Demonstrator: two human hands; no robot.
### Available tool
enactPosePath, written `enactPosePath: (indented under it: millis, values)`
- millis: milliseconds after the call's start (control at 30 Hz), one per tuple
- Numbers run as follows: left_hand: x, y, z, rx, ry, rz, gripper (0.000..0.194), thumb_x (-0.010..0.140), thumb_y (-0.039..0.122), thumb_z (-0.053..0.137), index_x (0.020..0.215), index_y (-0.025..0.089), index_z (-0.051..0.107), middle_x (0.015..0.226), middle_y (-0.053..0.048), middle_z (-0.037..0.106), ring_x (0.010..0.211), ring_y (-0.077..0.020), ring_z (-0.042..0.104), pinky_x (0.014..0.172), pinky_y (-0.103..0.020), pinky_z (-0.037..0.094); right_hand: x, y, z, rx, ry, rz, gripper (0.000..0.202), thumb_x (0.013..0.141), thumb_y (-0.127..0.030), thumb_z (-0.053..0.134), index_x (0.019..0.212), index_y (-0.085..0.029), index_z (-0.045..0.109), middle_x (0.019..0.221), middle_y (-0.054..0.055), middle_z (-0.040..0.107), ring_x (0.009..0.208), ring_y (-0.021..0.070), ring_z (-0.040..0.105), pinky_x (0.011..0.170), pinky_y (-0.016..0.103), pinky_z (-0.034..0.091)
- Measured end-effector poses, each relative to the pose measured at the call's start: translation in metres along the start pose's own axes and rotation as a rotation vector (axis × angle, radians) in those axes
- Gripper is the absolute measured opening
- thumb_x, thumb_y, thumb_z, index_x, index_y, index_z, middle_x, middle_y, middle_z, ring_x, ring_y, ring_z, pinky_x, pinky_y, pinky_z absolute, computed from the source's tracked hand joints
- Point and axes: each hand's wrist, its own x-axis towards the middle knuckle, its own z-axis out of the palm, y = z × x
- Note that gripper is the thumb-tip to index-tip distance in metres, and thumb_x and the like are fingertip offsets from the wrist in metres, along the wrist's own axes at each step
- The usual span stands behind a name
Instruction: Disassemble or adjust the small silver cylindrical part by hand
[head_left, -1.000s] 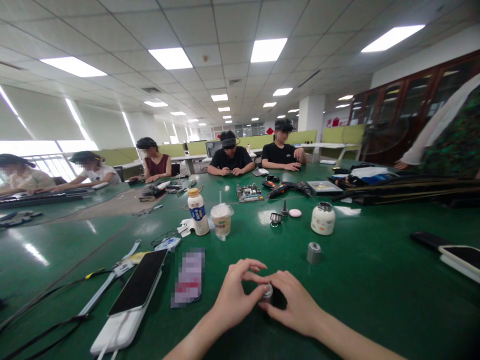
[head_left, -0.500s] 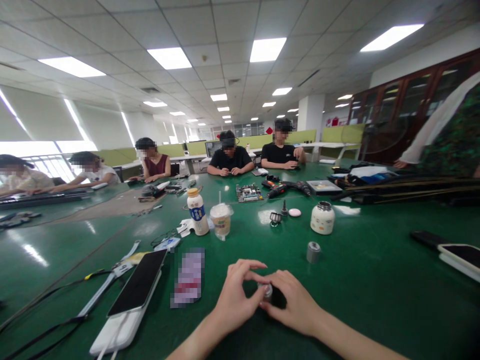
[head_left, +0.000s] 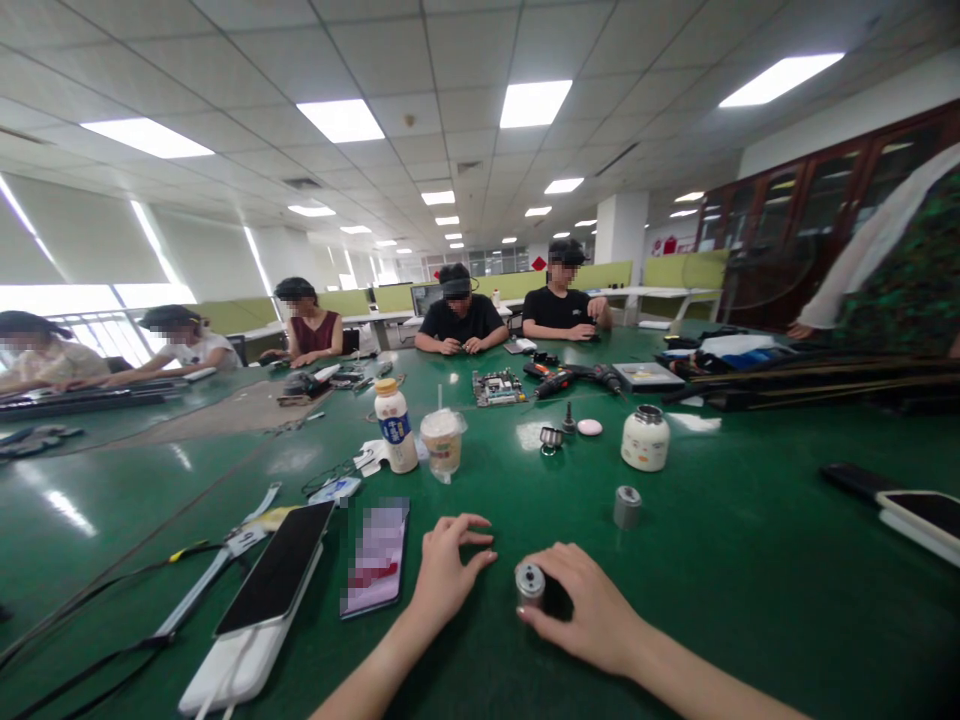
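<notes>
The right hand (head_left: 589, 605) has its fingers bent round a silver piece (head_left: 530, 588), toward the near edge of the green table (head_left: 757, 570). The left hand (head_left: 444, 570), fingers half open, holds nothing

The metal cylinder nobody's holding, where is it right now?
In the head view, the loose cylinder stands right of centre, between the white jar and the right hand.

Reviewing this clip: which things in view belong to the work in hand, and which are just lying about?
In hand:
- metal cylinder, upright in the right hand; the left hand is open, apart from it
- similar cylinder beyond, probably related

Apparently lying about:
- milk bottle
- drink cup
- white jar
- black-screened phone
- circuit board
</notes>
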Motion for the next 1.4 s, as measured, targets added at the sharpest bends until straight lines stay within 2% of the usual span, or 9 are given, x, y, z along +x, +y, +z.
enactPosePath:
  millis: [100, 200, 400, 700, 833, 933, 1033, 1200, 1400]
  values:
    - [0.0, 0.008, -0.001, -0.005, 0.035, 0.006, 0.022, 0.074, 0.016, 0.076, 0.092, 0.025, 0.066, 0.079, 0.001, 0.08, 0.098, -0.0285, 0.068, 0.09, -0.043, 0.043, 0.0, 0.001, 0.0, 0.007, -0.001, 0.001, 0.026, 0.081, -0.032, 0.07, 0.104, -0.022, 0.064, 0.097, 0.004, 0.069, 0.088, 0.024, 0.058, 0.083, 0.037, 0.043]
    - [-0.002, 0.029, -0.002, -0.041, 0.056, 0.032, 0.021, 0.078, 0.021, 0.075, 0.096, 0.024, 0.064, 0.086, -0.001, 0.079, 0.097, -0.0266, 0.069, 0.092, -0.041, 0.042, 0.0, 0.003, 0.001, 0.021, 0.0, 0.0, 0.027, 0.081, -0.032, 0.07, 0.105, -0.022, 0.064, 0.099, 0.004, 0.07, 0.09, 0.0243, 0.059, 0.083, 0.038, 0.043]
    - [-0.012, 0.06, -0.001, -0.082, -0.047, 0.062, 0.025, 0.071, 0.016, 0.08, 0.09, 0.025, 0.067, 0.084, 0.001, 0.079, 0.097, -0.0286, 0.067, 0.089, -0.042, 0.041, -0.001, 0.003, 0.003, 0.04, 0.01, -0.008, 0.031, 0.08, -0.03, 0.071, 0.108, -0.021, 0.064, 0.102, 0.005, 0.07, 0.091, 0.0244, 0.06, 0.083, 0.038, 0.043]
    - [-0.014, 0.061, -0.003, -0.1, -0.113, 0.102, 0.025, 0.074, 0.013, 0.07, 0.096, 0.025, 0.066, 0.091, -0.002, 0.077, 0.099, -0.0284, 0.064, 0.092, -0.044, 0.044, -0.001, 0.003, 0.003, 0.034, 0.014, -0.012, 0.029, 0.08, -0.03, 0.069, 0.107, -0.021, 0.064, 0.101, 0.006, 0.07, 0.091, 0.0249, 0.061, 0.082, 0.038, 0.044]
    - [-0.015, 0.063, -0.008, -0.305, -0.089, 0.202, 0.045, 0.064, 0.002, 0.051, 0.102, 0.023, 0.064, 0.115, -0.007, 0.067, 0.119, -0.0281, 0.056, 0.102, -0.043, 0.044, 0.0, 0.002, 0.001, 0.027, -0.001, -0.009, 0.027, 0.082, -0.034, 0.069, 0.104, -0.02, 0.064, 0.103, 0.006, 0.071, 0.092, 0.0258, 0.06, 0.084, 0.039, 0.043]
    - [-0.015, 0.061, -0.009, -0.352, -0.025, 0.218, 0.054, 0.059, 0.003, 0.046, 0.106, 0.022, 0.061, 0.116, -0.008, 0.064, 0.123, -0.027, 0.053, 0.103, -0.042, 0.045, 0.0, 0.002, 0.001, 0.028, -0.003, -0.008, 0.026, 0.082, -0.035, 0.069, 0.104, -0.022, 0.064, 0.104, 0.005, 0.071, 0.093, 0.0259, 0.059, 0.086, 0.04, 0.042]
    - [-0.015, 0.059, -0.007, -0.281, -0.043, 0.197, 0.048, 0.064, 0.004, 0.049, 0.106, 0.022, 0.061, 0.115, -0.008, 0.064, 0.115, -0.0265, 0.058, 0.099, -0.041, 0.048, 0.0, 0.002, 0.001, 0.031, -0.006, -0.012, 0.026, 0.082, -0.034, 0.069, 0.104, -0.022, 0.063, 0.103, 0.005, 0.07, 0.093, 0.0256, 0.059, 0.086, 0.04, 0.042]
    - [-0.018, 0.058, -0.003, -0.07, -0.128, 0.226, 0.036, 0.073, 0.007, 0.062, 0.104, 0.024, 0.064, 0.106, -0.005, 0.072, 0.114, -0.0287, 0.058, 0.101, -0.044, 0.04, -0.002, 0.005, 0.004, 0.03, 0.013, 0.002, 0.027, 0.081, -0.031, 0.069, 0.104, -0.018, 0.064, 0.099, 0.007, 0.069, 0.09, 0.0252, 0.06, 0.082, 0.038, 0.043]
    - [-0.016, 0.055, 0.003, -0.093, -0.031, 0.131, 0.023, 0.08, 0.016, 0.07, 0.1, 0.024, 0.062, 0.093, -0.002, 0.077, 0.099, -0.0266, 0.067, 0.092, -0.041, 0.042, -0.002, 0.006, 0.005, 0.031, 0.011, -0.009, 0.028, 0.08, -0.031, 0.07, 0.105, -0.02, 0.064, 0.1, 0.005, 0.07, 0.091, 0.0245, 0.059, 0.083, 0.038, 0.042]
